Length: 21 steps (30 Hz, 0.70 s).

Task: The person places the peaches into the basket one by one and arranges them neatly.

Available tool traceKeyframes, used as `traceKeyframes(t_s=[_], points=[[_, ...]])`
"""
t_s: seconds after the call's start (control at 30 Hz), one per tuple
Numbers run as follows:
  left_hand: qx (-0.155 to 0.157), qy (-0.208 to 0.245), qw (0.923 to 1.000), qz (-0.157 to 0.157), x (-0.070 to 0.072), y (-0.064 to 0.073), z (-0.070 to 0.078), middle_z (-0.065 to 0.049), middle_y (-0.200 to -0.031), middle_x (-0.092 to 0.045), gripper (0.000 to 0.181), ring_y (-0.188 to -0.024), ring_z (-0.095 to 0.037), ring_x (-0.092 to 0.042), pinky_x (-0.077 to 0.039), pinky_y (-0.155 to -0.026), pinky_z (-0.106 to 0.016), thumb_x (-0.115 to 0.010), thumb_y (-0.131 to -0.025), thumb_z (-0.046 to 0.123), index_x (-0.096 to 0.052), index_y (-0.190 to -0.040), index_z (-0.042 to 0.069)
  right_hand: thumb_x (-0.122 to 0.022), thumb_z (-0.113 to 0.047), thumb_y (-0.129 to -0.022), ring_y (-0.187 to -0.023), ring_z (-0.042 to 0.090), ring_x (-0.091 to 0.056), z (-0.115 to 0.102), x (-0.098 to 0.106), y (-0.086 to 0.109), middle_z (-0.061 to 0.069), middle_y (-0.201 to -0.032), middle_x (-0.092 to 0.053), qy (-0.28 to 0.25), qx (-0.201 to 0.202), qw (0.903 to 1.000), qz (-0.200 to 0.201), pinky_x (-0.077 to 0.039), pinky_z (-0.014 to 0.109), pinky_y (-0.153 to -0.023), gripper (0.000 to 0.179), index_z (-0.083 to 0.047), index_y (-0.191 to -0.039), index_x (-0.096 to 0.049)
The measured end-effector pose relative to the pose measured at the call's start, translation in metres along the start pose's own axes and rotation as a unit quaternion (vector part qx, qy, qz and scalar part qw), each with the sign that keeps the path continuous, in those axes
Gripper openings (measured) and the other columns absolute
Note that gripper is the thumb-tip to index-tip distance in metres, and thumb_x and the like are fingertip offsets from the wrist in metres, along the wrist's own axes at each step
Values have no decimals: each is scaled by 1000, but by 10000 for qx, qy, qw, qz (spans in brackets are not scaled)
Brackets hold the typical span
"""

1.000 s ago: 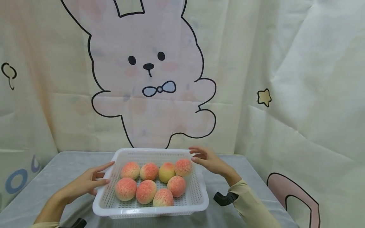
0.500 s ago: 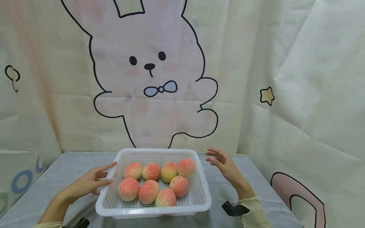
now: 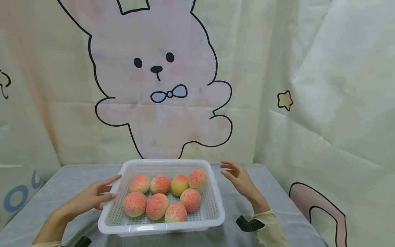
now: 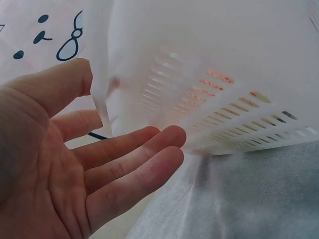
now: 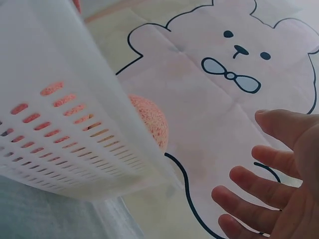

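A white plastic basket (image 3: 106, 229) with slotted walls stands on the grey-covered table, holding several pinkish-red peaches (image 3: 134, 204), one of them a yellower peach (image 3: 179, 185). At its left rim is my left hand (image 3: 89, 199), fingers loosely extended, index finger and thumb tips right at the edge. From the left wrist view, the left hand (image 4: 99, 159) has its lower fingers reaching beneath the rim along the outer wall. My right hand (image 3: 242, 180) hovers right of the basket, fingers relaxed and holding nothing. A gap separates the right hand (image 5: 279, 184) from the basket wall (image 5: 70, 134) in the right wrist view.
The table (image 3: 80, 175) extends on both sides of the basket. Behind it hangs a pale curtain (image 3: 240, 51) printed with a bear-like figure (image 3: 172, 130); another printed sheet (image 3: 333, 103) borders the right. Black wrist devices show at both cuffs, one the right device (image 3: 249, 224).
My right hand has drawn away to the right from the basket's far right corner. The left hand keeps its place at the left rim, and the peaches lie as before.
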<state>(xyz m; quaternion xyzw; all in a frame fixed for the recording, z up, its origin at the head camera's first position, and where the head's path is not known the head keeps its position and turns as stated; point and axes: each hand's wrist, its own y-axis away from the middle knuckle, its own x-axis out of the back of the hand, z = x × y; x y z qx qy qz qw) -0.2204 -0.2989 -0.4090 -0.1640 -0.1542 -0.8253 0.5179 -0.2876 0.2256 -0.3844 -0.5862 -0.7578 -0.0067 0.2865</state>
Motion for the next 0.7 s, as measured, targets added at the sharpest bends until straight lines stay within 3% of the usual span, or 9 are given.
traceKeyframes(t_s=[0.1,0.33,0.53,0.6,0.7], points=[[44,-31,10000,37,2,1,2,-39,-146,-45,75,-110,-17,-66,-61,-78,-43,-56,-103,24,-12,-162,6,-62,-16,-101,-123,46,-61,1,-1,-2,25,-135,-61,-20,-6,10000,-31,-52,23,-94,42,-4,-140,-55],[-1,-38,10000,-4,1,-1,4,-39,-146,-46,72,-110,-9,-65,-60,-79,-49,-55,-104,23,-16,-162,5,-62,-16,-101,-122,44,-63,5,0,0,26,-134,-62,155,71,9998,-68,-56,43,-97,42,-3,-140,-55],[-24,-209,9994,266,3,0,7,-36,-144,-50,70,-118,-30,-65,-61,-78,-45,-56,-104,25,-21,-161,4,-62,-16,-101,-119,46,-63,10,0,0,27,-133,-61,298,160,9993,-130,-57,36,-92,42,-2,-140,-54],[-71,-288,9988,402,4,0,8,-36,-143,-51,69,-115,-28,-67,-61,-76,-42,-55,-104,26,-23,-160,3,-62,-16,-101,-118,45,-64,11,0,-1,28,-133,-61,355,167,9991,-139,-57,34,-91,42,-2,-140,-54],[-159,-336,9976,582,7,0,9,-36,-142,-52,66,-105,-14,-70,-61,-74,-38,-54,-105,26,-25,-159,1,-63,-17,-101,-117,42,-66,10,0,-2,27,-133,-61,460,152,9987,-153,-57,34,-90,43,-3,-140,-54]])
